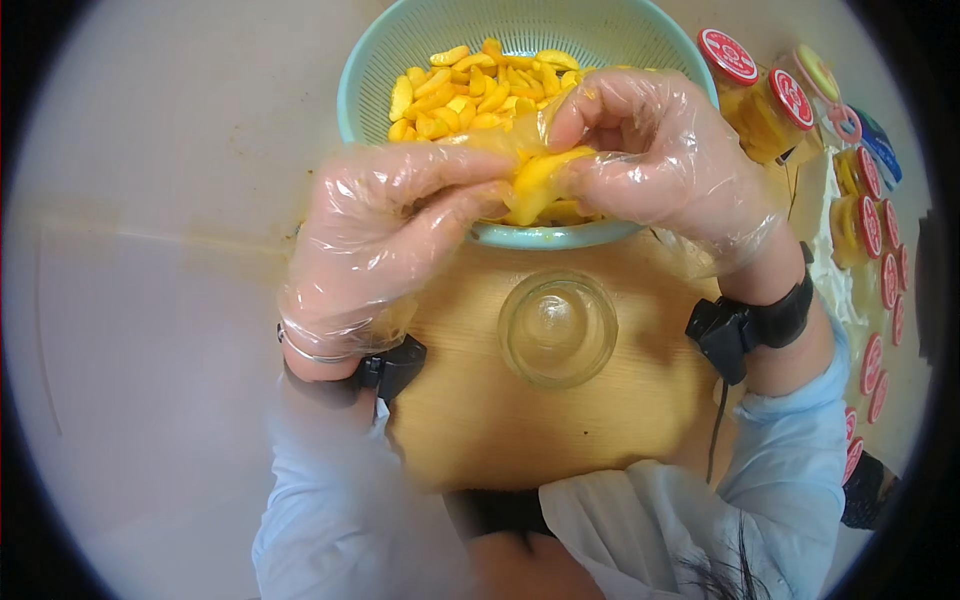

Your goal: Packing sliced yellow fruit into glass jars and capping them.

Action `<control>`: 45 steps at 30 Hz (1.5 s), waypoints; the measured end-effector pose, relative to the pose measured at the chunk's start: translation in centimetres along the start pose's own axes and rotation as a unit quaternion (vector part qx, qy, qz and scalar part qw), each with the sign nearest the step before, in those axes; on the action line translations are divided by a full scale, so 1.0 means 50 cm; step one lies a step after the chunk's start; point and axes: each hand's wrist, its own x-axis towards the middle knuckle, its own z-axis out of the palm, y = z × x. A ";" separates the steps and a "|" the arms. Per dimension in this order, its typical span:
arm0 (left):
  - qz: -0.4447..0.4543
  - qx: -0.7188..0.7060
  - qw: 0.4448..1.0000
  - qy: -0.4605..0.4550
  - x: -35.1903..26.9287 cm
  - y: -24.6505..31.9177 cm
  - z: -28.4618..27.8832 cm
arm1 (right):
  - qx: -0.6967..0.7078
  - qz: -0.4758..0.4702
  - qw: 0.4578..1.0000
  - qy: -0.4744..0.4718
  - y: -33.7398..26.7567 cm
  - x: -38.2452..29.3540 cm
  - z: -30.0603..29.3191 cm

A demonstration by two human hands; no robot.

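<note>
Both my hands wear clear plastic gloves and meet over the near rim of a pale green plastic colander (555, 238). Between the thumb and fingers of my left hand (375, 217) is a yellow fruit slice (536, 180), seemingly peach. My right hand (667, 150) pinches the same slice from the other side; its curled fingers partly hide their grip. Many more yellow slices (457, 94) lie heaped in the colander. Nearer to me, an uncovered glass jar (559, 330) stands on the wooden tabletop, with no fruit showing in it.
Red-lidded glass jars of yellow fruit (765, 131) stand right of the colander. Several more red-lidded jars (851, 225) run down the right side. A pink ring-shaped item (845, 124) lies among them. A black cable (718, 431) hangs from my right wrist strap (750, 326).
</note>
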 end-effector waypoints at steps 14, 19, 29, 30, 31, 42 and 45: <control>0.156 0.323 0.932 -0.053 0.029 -0.050 -0.027 | -0.304 -0.197 0.904 -0.229 -0.024 -0.030 0.025; 0.157 0.297 0.940 -0.053 0.024 -0.050 -0.027 | -0.296 -0.197 0.929 -0.102 -0.014 -0.027 0.026; 0.372 0.259 0.886 -0.100 0.021 -0.048 -0.047 | -0.240 -0.026 0.969 0.062 0.004 -0.005 -0.016; 0.431 0.265 0.858 -0.087 0.018 -0.047 -0.050 | -0.230 -0.026 0.971 0.054 0.005 -0.002 -0.015; 0.427 0.256 0.863 -0.082 0.012 -0.039 -0.048 | -0.221 -0.025 0.974 0.045 0.006 0.001 -0.014; 0.195 0.141 0.971 -0.010 0.002 -0.020 -0.020 | -0.117 0.009 0.993 0.009 -0.007 -0.007 0.006; 0.079 0.091 0.993 0.008 0.004 -0.015 -0.008 | -0.084 -0.011 0.996 -0.021 -0.003 -0.007 0.010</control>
